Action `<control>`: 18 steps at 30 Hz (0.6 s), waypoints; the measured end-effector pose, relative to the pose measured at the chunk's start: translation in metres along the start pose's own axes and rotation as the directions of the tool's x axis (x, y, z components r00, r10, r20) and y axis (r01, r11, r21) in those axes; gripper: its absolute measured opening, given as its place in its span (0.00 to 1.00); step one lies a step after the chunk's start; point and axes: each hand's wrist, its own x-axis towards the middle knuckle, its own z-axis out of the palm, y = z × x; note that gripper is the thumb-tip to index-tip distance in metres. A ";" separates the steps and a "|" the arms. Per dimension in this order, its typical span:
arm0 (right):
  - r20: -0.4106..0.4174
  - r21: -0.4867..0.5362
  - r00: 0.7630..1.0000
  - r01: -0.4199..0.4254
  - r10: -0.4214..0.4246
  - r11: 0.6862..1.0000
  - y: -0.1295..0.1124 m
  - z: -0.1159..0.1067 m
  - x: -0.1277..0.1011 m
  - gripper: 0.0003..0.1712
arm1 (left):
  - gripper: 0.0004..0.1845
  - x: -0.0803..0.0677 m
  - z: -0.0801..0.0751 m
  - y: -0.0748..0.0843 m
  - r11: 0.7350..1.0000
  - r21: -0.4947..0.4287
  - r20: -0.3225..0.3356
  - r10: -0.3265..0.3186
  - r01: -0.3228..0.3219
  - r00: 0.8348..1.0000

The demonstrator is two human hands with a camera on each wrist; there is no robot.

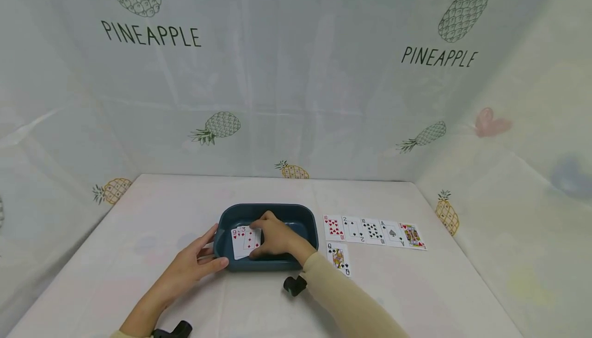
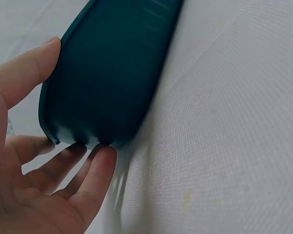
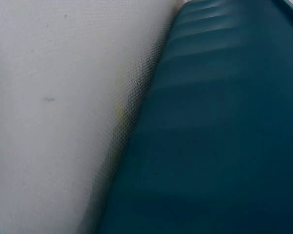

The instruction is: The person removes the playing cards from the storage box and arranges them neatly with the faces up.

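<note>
A dark teal tray [image 1: 268, 266] stands on the table. Inside its left half lie playing cards: a nine of hearts [image 1: 236, 248] partly under a three of diamonds [image 1: 247, 240]. My right hand [image 1: 277, 238] reaches into the tray and pinches the three of diamonds along its right side, thumb at the lower edge and fingers at the upper. My left hand [image 1: 196, 258] touches the tray's left end. In the left wrist view, its thumb rests on the near side and its fingertips meet the end wall. The right wrist view has only the tray wall [image 3: 219, 126] and cloth.
Right of the tray runs a row of face-up cards, from a ten of hearts [image 1: 334, 228] to a red face card [image 1: 412, 236]. Below it lies a queen [image 1: 338, 259]. A white cloth [image 1: 222, 307] covers the table; pineapple-print sheets [image 1: 296, 96] hang around it.
</note>
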 end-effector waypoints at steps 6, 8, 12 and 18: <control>0.011 0.002 1.000 -0.027 0.027 1.000 0.001 0.000 0.000 0.45 | 0.52 0.000 0.001 0.000 1.000 0.001 -0.006 -0.001 0.001 1.000; 0.012 0.006 0.999 -0.035 0.035 0.999 0.002 0.000 0.000 0.46 | 0.52 -0.001 0.001 0.000 1.000 0.007 -0.010 -0.001 0.001 1.000; 0.013 0.005 0.999 -0.052 0.051 0.999 0.003 -0.001 -0.001 0.47 | 0.52 -0.001 0.002 0.000 1.000 0.012 -0.014 0.004 -0.004 1.000; 0.007 -0.002 0.998 -0.055 0.055 0.998 0.005 -0.003 -0.001 0.47 | 0.53 0.000 0.003 -0.001 1.000 0.020 -0.018 0.004 -0.004 1.000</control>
